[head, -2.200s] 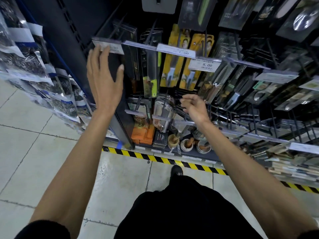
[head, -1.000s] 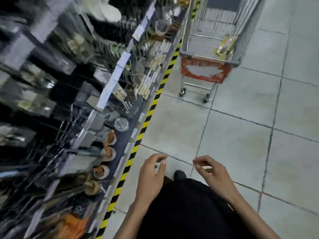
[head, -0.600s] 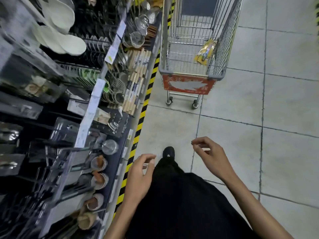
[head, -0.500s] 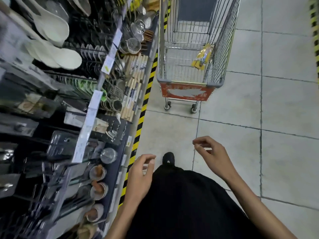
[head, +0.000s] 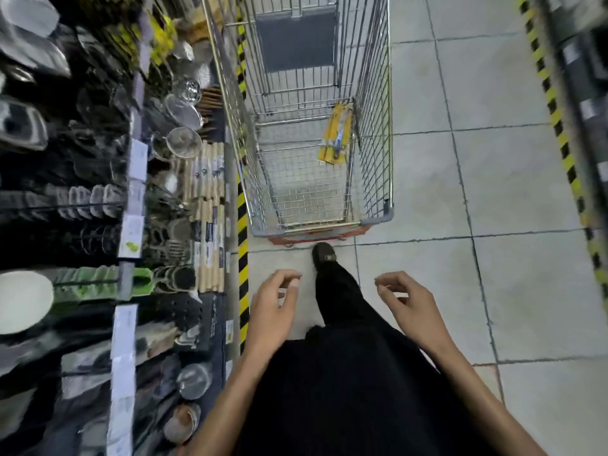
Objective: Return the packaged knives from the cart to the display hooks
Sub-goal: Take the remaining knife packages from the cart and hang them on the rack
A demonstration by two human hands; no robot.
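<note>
Grey tiled floor (head: 513, 291) runs as an aisle, and a wire shopping cart (head: 376, 219) stands in it ahead of the person, its near end facing them. One yellow packaged knife (head: 336, 134) lies inside the cart, on the basket floor against the right wall, roughly midway along. The rest of the basket floor shows bare mesh.

Left hand (head: 273, 311): held low, short of the cart's near-left corner, palm down, fingers loosely curled, thumb apart from them, holding nothing. Right hand (head: 411, 307): short of the cart's near-right corner, fingers loosely curled, forefinger and thumb close together, also holding nothing. The hands are well apart, with a black-clad leg between them. A dark shoe (head: 324, 255) is planted just short of the cart's near end.

Edges: display shelving (head: 131, 225) with mesh strainers (head: 183, 142) and pale wooden utensils (head: 210, 192) runs along the cart's left side, close to it. A yellow-and-black hazard stripe (head: 242, 232) marks the shelf base between shelving and cart. Right of the cart lies open tile out to a second hazard stripe (head: 559, 126), well apart. Far shelving detail is blurred.
</note>
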